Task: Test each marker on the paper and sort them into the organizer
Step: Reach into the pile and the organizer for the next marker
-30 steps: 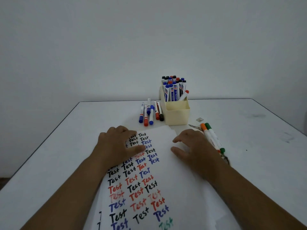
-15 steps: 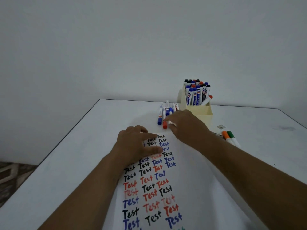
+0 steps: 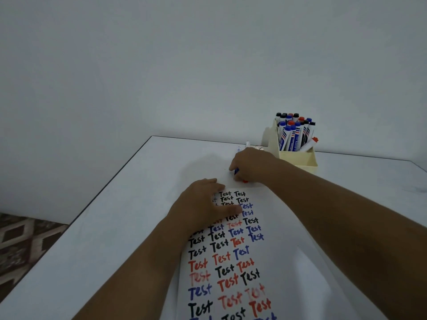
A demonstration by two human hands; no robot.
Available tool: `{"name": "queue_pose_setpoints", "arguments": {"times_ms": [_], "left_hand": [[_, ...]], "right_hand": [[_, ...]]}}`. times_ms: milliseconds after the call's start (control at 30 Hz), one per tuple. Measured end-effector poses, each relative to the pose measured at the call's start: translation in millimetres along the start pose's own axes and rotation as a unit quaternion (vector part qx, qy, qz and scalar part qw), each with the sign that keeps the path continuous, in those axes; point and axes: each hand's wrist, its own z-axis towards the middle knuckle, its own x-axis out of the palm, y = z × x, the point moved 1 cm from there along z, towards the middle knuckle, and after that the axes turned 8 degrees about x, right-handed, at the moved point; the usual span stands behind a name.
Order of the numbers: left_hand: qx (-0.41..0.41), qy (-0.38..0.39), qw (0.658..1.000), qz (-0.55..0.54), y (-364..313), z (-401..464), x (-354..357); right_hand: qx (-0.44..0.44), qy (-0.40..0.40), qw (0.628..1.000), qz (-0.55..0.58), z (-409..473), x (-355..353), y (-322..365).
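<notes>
A white paper (image 3: 284,269) covered with "Test" in black, red and blue lies on the table. My left hand (image 3: 203,206) presses flat on its top left corner, fingers spread. My right hand (image 3: 251,165) lies over the loose markers (image 3: 247,144) beyond the paper's far edge. Its fingers curl around a blue-capped marker (image 3: 236,171), and a red cap (image 3: 245,181) peeks out under the hand. A cream organizer (image 3: 300,159) stands just right of that hand, with several capped markers (image 3: 293,132) upright in its back compartment.
The white table (image 3: 129,215) ends in a dark edge on the left, with patterned floor (image 3: 25,245) below. A plain wall rises behind the table's far edge.
My right hand has crossed from the paper's right side to the loose markers and closed on one. The view has swung left, and the orange and green markers have dropped out of sight.
</notes>
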Motion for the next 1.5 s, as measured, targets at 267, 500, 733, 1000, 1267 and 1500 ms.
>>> {"name": "queue_pose_setpoints", "arguments": {"times_ms": [267, 500, 733, 1000, 1267, 1500], "left_hand": [[-0.012, -0.024, 0.999, -0.021, 0.3, 0.6, -2.2], [-0.009, -0.115, 0.991, -0.061, 3.1, 1.9, -4.2], [0.008, -0.146, 0.989, -0.031, -1.0, 0.2, -6.2], [0.064, -0.212, 0.973, -0.065, -9.5, -6.7, -15.0], [0.113, -0.241, 0.961, -0.073, -12.2, -6.6, -12.3], [0.125, -0.292, 0.938, -0.137, -17.4, -12.9, -16.1]], "right_hand": [[-0.007, -0.054, 0.998, 0.031, -8.8, 2.8, -6.8], [0.053, -0.13, 0.942, 0.305, -42.9, -8.7, -28.1], [0.087, -0.039, 0.757, 0.647, -107.5, -21.8, -34.0], [0.071, 0.043, 0.729, 0.68, -148.2, -23.4, -41.7], [-0.056, -0.161, 0.965, 0.197, -145.6, -15.7, -36.0], [-0.085, -0.311, 0.941, 0.102, -121.4, -3.1, -14.0]]}}
